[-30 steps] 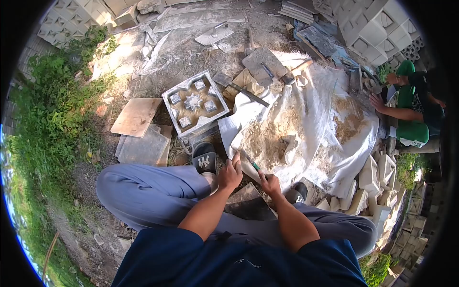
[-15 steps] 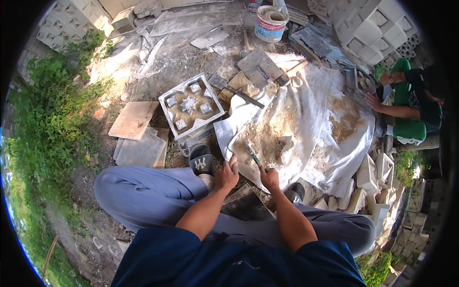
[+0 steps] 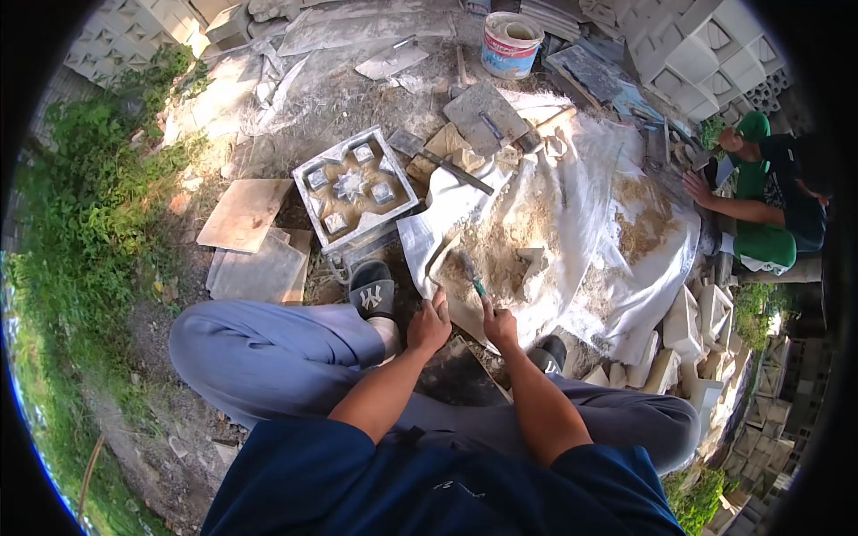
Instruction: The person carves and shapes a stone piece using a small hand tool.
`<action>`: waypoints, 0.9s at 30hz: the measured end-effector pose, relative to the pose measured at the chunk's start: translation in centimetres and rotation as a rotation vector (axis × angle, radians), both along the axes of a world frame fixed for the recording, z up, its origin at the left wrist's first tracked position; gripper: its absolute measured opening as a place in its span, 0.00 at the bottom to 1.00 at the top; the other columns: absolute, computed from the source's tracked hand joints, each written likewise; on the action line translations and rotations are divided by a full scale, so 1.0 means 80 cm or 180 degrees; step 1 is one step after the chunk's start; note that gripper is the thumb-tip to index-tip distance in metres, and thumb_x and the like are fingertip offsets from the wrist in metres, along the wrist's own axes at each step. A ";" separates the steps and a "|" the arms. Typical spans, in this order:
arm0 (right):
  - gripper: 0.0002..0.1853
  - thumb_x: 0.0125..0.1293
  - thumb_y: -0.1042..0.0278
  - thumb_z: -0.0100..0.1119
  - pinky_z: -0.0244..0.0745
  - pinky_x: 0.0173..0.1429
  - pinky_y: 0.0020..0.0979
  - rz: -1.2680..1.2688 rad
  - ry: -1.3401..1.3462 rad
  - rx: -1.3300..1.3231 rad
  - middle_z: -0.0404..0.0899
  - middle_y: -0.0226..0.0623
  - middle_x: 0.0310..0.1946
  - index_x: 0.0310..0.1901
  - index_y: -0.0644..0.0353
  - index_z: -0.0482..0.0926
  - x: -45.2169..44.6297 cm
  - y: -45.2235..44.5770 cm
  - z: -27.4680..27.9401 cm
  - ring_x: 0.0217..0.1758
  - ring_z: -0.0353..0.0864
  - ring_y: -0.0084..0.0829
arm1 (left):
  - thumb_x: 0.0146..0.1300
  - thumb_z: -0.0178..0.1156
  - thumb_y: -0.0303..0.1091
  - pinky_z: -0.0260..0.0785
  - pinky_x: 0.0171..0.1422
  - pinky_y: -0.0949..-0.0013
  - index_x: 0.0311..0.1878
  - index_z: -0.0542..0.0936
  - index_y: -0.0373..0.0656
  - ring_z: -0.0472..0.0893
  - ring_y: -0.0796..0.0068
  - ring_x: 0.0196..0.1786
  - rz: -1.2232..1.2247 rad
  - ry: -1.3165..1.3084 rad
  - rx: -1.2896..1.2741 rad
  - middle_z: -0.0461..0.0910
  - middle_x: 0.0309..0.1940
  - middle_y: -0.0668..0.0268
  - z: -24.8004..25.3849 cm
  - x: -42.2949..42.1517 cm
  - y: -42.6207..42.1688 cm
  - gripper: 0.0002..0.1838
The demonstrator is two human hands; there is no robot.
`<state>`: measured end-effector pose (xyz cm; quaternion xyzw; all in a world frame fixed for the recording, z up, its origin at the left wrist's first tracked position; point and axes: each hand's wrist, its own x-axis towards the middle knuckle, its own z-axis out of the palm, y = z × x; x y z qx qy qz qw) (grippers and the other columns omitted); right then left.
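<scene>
My right hand (image 3: 500,327) is closed round the green handle of a small trowel (image 3: 475,279). The trowel's blade points away from me, at the pale sandy powder (image 3: 500,241) heaped on a white sheet (image 3: 603,295). Beside it, my left hand (image 3: 430,327) is closed at the sheet's near edge; a thin bent piece (image 3: 440,259) reaches forward from its fingers, and I cannot tell what it is. Ahead and to the left lies a square mould (image 3: 355,189) with a star and several raised blocks inside.
Flat square tiles (image 3: 246,214) are stacked left of the mould. Beyond the powder lie a plate with a handle (image 3: 485,118) and a dark bar (image 3: 456,172). A paint bucket (image 3: 511,46) stands at the back. Another person (image 3: 776,201) sits at right, near pale blocks (image 3: 684,323).
The trowel blade has moved slightly forward in the powder. The bent piece at my left hand shows more clearly. The person at right has shifted a little.
</scene>
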<state>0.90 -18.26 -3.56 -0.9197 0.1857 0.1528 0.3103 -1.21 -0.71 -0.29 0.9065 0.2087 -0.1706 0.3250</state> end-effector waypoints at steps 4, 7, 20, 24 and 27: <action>0.39 0.69 0.33 0.50 0.73 0.43 0.53 0.0019 0.0183 0.0248 0.78 0.65 0.26 0.27 0.72 0.81 0.004 0.003 0.024 0.37 0.82 0.62 | 0.70 0.49 0.52 0.75 0.49 0.41 0.50 0.71 0.34 0.82 0.34 0.43 -0.0006 -0.0058 -0.0014 0.81 0.38 0.35 -0.012 -0.007 0.001 0.25; 0.38 0.72 0.38 0.49 0.63 0.29 0.49 0.0057 -0.0436 0.0794 0.68 0.62 0.16 0.22 0.73 0.75 0.021 0.016 0.056 0.18 0.66 0.50 | 0.70 0.49 0.52 0.74 0.49 0.41 0.52 0.71 0.35 0.82 0.34 0.43 -0.0029 0.0037 0.0061 0.81 0.38 0.35 -0.010 -0.003 0.002 0.25; 0.40 0.68 0.32 0.49 0.72 0.41 0.50 -0.0089 0.0339 0.0457 0.77 0.65 0.22 0.24 0.73 0.80 -0.004 -0.010 0.010 0.30 0.80 0.56 | 0.69 0.50 0.53 0.74 0.48 0.41 0.46 0.75 0.38 0.81 0.36 0.43 0.0045 -0.0362 0.0121 0.82 0.38 0.40 -0.010 0.009 0.023 0.23; 0.42 0.68 0.31 0.49 0.70 0.38 0.48 0.0333 0.0431 0.0746 0.73 0.57 0.17 0.21 0.73 0.77 -0.015 -0.022 0.005 0.24 0.73 0.44 | 0.68 0.52 0.52 0.73 0.48 0.42 0.46 0.74 0.39 0.82 0.37 0.43 0.0054 -0.0549 0.0191 0.82 0.38 0.40 -0.002 0.009 0.031 0.22; 0.42 0.68 0.30 0.49 0.70 0.37 0.46 0.0641 0.0677 0.0942 0.71 0.52 0.16 0.21 0.73 0.77 -0.019 -0.020 0.008 0.24 0.71 0.38 | 0.68 0.51 0.53 0.74 0.46 0.42 0.45 0.74 0.39 0.82 0.37 0.43 0.0072 -0.0604 0.0222 0.82 0.38 0.41 -0.005 0.004 0.035 0.22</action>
